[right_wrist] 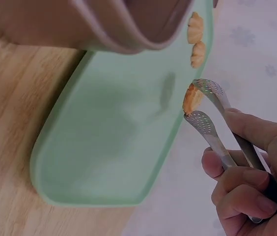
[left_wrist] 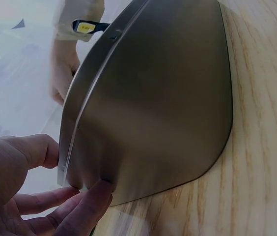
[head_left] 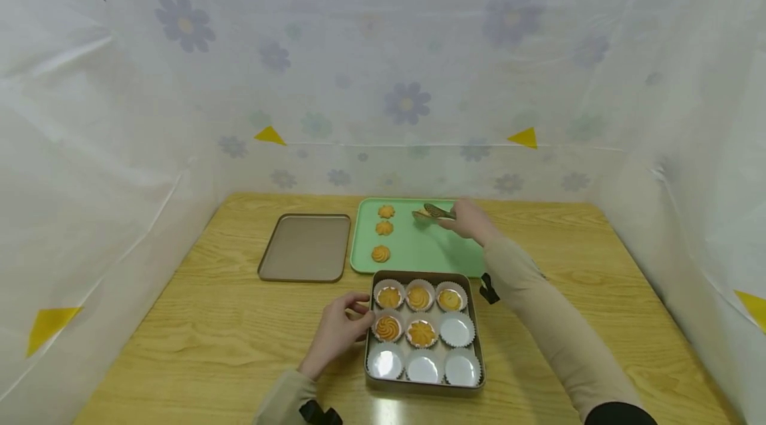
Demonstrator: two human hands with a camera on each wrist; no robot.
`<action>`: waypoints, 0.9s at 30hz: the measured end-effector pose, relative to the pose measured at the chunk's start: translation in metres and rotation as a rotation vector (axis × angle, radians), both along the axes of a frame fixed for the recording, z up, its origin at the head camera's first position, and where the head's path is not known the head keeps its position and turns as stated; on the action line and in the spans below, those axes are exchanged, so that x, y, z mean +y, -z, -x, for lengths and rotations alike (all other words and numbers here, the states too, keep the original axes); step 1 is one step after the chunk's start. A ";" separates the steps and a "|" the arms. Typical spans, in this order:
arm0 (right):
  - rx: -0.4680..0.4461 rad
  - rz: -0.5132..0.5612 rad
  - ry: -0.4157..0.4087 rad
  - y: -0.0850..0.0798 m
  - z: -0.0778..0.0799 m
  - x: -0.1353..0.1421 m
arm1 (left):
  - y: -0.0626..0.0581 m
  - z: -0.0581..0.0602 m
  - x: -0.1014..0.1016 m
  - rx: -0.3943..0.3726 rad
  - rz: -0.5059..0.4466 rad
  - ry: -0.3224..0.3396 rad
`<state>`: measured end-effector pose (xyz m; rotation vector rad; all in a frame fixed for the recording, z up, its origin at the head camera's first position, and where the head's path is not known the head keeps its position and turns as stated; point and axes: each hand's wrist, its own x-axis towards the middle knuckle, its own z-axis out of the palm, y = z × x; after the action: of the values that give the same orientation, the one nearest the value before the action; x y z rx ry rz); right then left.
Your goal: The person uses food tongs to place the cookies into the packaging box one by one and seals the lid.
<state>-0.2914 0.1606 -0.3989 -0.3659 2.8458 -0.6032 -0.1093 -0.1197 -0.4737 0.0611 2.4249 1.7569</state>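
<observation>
Across the surface [head_left: 209, 345], the right hand [head_left: 473, 220] is curled round the tongs [right_wrist: 216, 142], whose perforated ends nip one cookie [right_wrist: 191, 100] above the green tray [head_left: 419, 253], presumably to keep fingers off it. The left hand [head_left: 340, 326], thumb and fingers bent, grips the baking tin [left_wrist: 158, 88] at its left side, likely so it won't slide. The tin sits on the near side of the tray, a handy reach, with cookies [head_left: 421, 332] in five of its nine fluted cups [head_left: 461, 368]. Whether tin and tray touch, I can't quite tell from here. Seen from the left wrist, the tin's wall hides its inside.
</observation>
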 end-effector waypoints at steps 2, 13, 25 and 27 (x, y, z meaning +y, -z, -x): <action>0.004 0.013 -0.012 -0.001 -0.007 0.006 | 0.000 0.001 0.000 0.002 0.003 -0.003; 0.082 0.097 -0.050 -0.004 -0.070 0.043 | 0.001 0.000 0.000 0.014 0.014 -0.005; 0.188 0.154 -0.076 -0.013 -0.149 0.065 | 0.000 -0.001 -0.001 0.021 0.026 -0.008; 0.203 0.154 -0.086 -0.013 -0.158 0.067 | 0.000 -0.001 -0.001 0.022 0.028 -0.005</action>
<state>-0.1334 0.2277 -0.3860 -0.6049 2.9620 -0.8140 -0.1087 -0.1203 -0.4734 0.0726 2.4662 1.7336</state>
